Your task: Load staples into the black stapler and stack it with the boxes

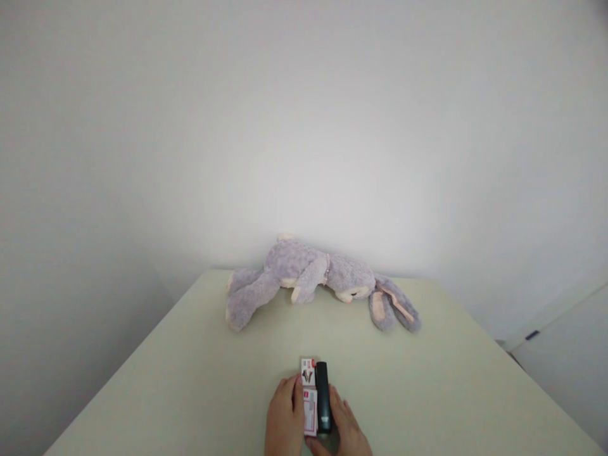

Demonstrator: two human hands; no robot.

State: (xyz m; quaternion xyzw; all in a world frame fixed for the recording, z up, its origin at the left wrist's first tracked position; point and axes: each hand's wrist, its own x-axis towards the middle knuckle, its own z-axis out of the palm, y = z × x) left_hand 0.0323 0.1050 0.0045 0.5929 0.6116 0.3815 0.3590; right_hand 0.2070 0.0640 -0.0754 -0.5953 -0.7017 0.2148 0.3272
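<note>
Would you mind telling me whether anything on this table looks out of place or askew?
Only the plush rabbit at the table's far edge: it lies flopped on its side, ears splayed. Near the front, both hands hold a small box and black device.

plush rabbit (313, 278): lilac, pink ears | stapler (323, 396): black | box (309, 398): white-red | table (190, 380): cream
</note>
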